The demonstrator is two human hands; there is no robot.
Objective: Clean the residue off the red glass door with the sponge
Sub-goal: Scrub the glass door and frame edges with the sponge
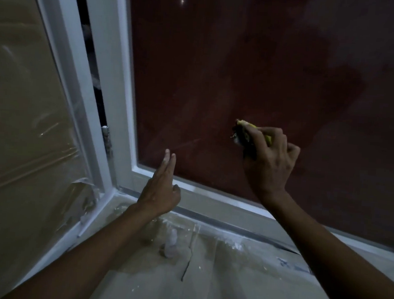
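Two bare hands work at the red glass door (pixel 255 71), which fills the upper right of the dim view inside a white frame (pixel 124 111). The right hand (pixel 272 159) curls its fingers round a yellow sponge (pixel 246 134) with a dark scouring side, and holds it against the glass low on the pane, a little right of the pane's middle; a bit of pale foam or residue shows at the sponge's left edge. The left hand (pixel 160 188) holds nothing: two fingers are stretched straight and point up at the glass near the pane's lower left corner, while the thumb and the other fingers are bent in. Whether those fingertips touch the glass cannot be told. Faint pale streaks run slantwise across the glass between the two hands, and cloudier patches show further up. A metal hinge (pixel 107 140) sits on the frame's left side, beside a dark gap. Left of that stands a beige panel (pixel 19 113) covered in wrinkled clear film. Below the door the floor (pixel 217 279) is pale, spattered with white flecks.
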